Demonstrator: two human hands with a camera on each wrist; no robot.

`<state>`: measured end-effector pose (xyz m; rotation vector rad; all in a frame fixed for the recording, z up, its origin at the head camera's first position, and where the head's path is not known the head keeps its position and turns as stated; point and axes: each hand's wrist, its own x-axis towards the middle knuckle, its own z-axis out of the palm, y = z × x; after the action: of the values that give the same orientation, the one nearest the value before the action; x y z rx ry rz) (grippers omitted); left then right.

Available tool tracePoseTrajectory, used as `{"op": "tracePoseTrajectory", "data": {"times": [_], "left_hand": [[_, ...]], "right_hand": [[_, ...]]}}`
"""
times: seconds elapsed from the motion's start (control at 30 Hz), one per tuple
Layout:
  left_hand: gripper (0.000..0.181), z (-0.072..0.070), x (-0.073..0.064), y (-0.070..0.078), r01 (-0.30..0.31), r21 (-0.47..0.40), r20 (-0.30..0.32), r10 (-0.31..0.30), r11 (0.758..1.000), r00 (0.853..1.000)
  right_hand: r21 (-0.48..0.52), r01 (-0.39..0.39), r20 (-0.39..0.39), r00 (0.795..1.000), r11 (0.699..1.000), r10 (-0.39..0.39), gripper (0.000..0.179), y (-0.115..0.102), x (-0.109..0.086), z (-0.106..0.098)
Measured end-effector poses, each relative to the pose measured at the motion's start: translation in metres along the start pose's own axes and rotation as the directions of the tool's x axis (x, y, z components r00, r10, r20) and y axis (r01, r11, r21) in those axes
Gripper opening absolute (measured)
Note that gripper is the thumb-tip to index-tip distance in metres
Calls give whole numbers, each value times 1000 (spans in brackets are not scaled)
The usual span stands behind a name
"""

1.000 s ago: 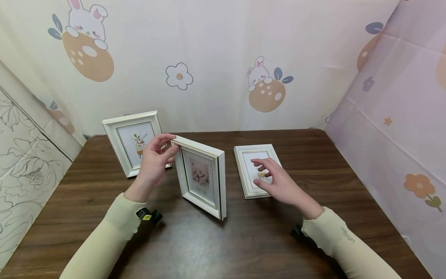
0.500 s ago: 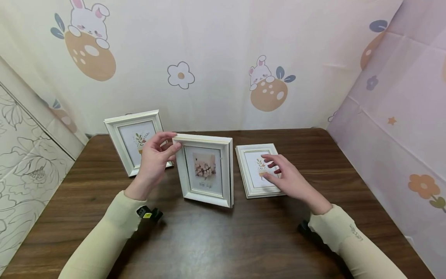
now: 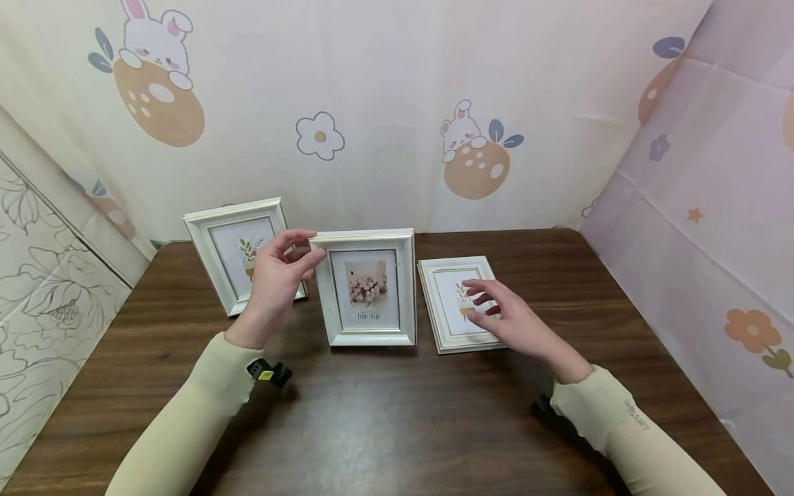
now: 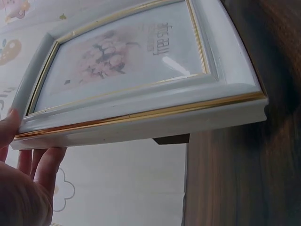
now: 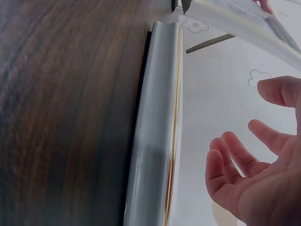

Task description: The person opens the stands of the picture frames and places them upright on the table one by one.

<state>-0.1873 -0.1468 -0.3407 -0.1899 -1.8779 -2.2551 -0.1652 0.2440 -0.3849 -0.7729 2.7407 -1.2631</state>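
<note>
My left hand (image 3: 279,279) pinches the upper left corner of a white picture frame (image 3: 404,296) with a pink flower print, thumb in front and fingers behind. This frame stands upright, facing me; a dark piece of its stand shows behind it in the left wrist view. My right hand (image 3: 511,320) hovers over a second white picture frame (image 3: 437,320), which lies flat, face up, with a potted plant print. In the right wrist view the fingers (image 5: 233,165) are loosely bent, apart from that frame, and hold nothing.
Behind my left hand a third white picture frame (image 3: 207,255) with a plant print stands leaning back on the brown wooden table (image 3: 397,427). A patterned curtain (image 3: 372,186) hangs along the table's back edge and another (image 3: 713,275) along the right.
The flower-print frame has turned from an angled position to face me, and its lower edge has moved back. My right hand has shifted slightly right above the flat frame.
</note>
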Motion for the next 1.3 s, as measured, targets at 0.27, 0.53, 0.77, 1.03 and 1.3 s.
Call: {"op": "tracePoseTrajectory", "data": {"times": [0.27,0.53,0.77,1.03,1.3], "left_hand": [[29,-1,7,0,-10,108,-16,12,994,1000],[29,0,18,-1,-17,145,-29,21,989,999],[27,6,31,-5,-42,117,-47,48,992,998],[27,9,40,-6,-48,147,-68,59,988,996],[28,10,45,-9,-44,184,-67,57,982,996]], "right_hand": [[-25,-4,52,999,1000,5,49,-3,-4,3],[-8,58,164,985,998,-55,40,1,-9,2],[16,47,249,967,999,-49,39,-1,-12,4],[32,85,261,961,996,-91,33,-7,-13,3],[31,79,269,960,996,-84,33,-6,-17,3]]}}
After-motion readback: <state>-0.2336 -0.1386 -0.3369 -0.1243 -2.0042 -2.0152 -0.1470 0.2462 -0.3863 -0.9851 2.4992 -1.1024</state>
